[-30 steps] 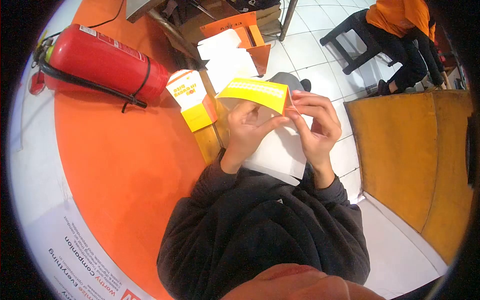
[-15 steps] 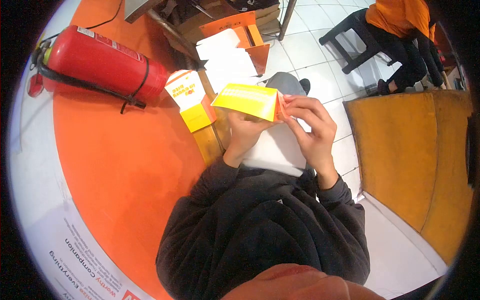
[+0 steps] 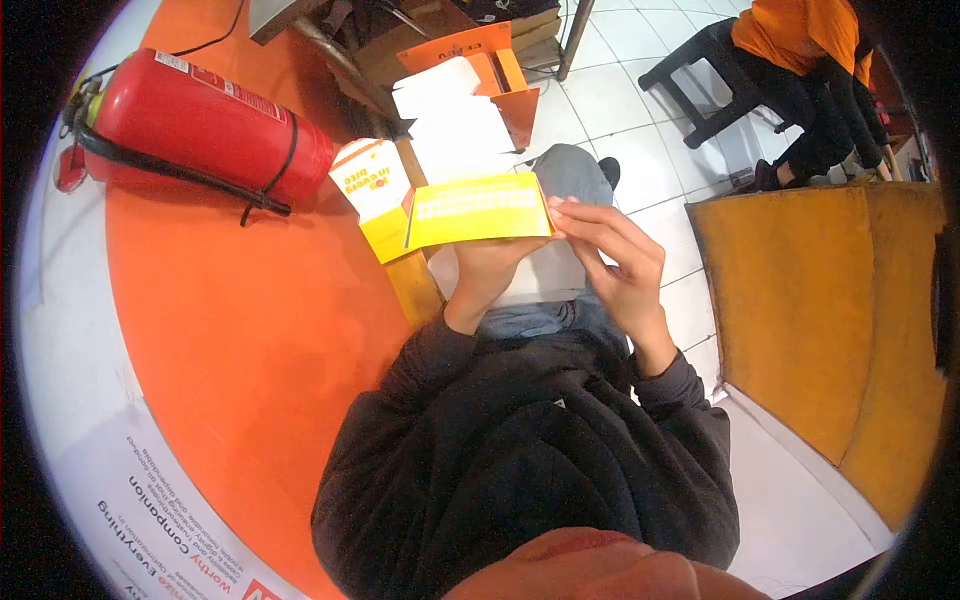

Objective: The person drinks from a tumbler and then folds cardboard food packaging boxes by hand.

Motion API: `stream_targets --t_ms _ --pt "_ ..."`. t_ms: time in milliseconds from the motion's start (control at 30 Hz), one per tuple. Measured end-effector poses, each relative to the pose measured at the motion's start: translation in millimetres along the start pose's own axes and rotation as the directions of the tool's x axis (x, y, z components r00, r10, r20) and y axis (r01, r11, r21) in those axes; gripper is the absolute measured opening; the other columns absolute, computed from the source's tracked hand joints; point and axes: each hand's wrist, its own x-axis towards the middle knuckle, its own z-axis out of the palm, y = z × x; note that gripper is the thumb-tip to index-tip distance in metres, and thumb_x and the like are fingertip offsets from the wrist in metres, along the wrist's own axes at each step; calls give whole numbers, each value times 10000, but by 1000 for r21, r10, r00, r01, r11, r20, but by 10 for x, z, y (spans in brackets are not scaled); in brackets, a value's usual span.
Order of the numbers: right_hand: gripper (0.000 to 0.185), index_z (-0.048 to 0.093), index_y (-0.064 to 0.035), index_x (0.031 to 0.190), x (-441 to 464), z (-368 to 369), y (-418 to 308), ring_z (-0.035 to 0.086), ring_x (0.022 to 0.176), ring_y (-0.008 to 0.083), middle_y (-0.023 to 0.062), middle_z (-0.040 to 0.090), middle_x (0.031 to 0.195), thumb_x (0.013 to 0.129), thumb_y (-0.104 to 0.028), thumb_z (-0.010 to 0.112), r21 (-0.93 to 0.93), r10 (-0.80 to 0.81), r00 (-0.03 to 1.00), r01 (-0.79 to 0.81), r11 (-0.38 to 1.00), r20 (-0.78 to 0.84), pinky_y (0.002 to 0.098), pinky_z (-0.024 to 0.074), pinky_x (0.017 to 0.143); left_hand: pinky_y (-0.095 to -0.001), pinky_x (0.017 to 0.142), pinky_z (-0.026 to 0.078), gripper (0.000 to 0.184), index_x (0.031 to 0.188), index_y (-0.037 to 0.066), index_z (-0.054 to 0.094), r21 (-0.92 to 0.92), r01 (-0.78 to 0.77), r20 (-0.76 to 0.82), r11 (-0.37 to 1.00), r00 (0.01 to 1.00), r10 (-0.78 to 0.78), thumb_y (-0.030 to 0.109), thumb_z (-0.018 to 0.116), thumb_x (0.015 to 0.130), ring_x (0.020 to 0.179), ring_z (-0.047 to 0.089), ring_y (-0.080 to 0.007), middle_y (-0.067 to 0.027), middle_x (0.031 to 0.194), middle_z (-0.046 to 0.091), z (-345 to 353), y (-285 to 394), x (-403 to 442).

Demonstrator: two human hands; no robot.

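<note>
A yellow paperboard box (image 3: 478, 212) with lines of white print and an orange right end is held above my lap. My left hand (image 3: 487, 270) grips it from below, its fingertips hidden under the box. My right hand (image 3: 622, 255) is closed at the box's right end, thumb and fingers pinching the orange edge there. Past the box lie white flat carton pieces (image 3: 460, 135). To the left stands another box (image 3: 375, 195), yellow and white with orange lettering. Part of a white sheet or carton (image 3: 545, 275) shows on my lap below the hands.
A red fire extinguisher (image 3: 205, 130) lies on the orange surface (image 3: 250, 320) at left. Orange cartons (image 3: 510, 75) are piled at the back. A person in an orange top (image 3: 800, 40) sits on a dark stool (image 3: 710, 80). At right is a yellow-brown panel (image 3: 800, 310).
The box has turned so that its printed yellow face shows more and its orange end less. My right hand has shifted slightly left and down with it.
</note>
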Motion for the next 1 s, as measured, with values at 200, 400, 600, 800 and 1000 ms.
stream_targets --t_ms 200,400,600,800,1000 --pt "218 683 -9 1067 -23 -55 25 580 1153 263 135 578 1274 866 -59 615 128 171 985 -174 977 32 373 467 977 -327 821 523 197 987 -17 664 -14 -106 -190 994 976 102 -71 684 799 1002 623 -193 -84 989 661 218 228 94" --pt "314 529 -37 1209 -284 -224 1038 627 956 169 105 638 1084 993 -264 515 867 743 640 -468 174 196 292 504 825 -319 822 525 181 1000 15 667 354 -166 494 920 869 -34 -12 645 822 970 657 -231 -116 1013 674 -162 141 -15" --pt "182 569 -5 1064 -279 -305 876 601 777 87 60 657 885 959 -153 560 426 672 721 -669 609 172 230 475 721 -432 1041 395 227 1043 68 666 302 -209 866 930 467 -176 102 687 819 1145 583 -256 -93 1137 656 -159 111 -119" --pt "156 581 -11 1040 -331 -353 637 602 794 95 49 655 867 958 -140 550 270 546 815 -579 769 194 253 464 718 -419 1016 396 482 1252 48 554 785 -360 438 503 898 -41 293 667 852 1175 554 -287 -146 1245 594 -277 476 590" --pt "172 615 -8 1039 -252 -117 397 661 766 251 133 662 845 955 -144 552 -100 315 949 -315 944 -20 322 489 712 -355 848 473 339 1222 -28 537 560 -130 554 818 793 -254 194 511 967 979 635 -299 -228 1051 637 -234 -4 398"
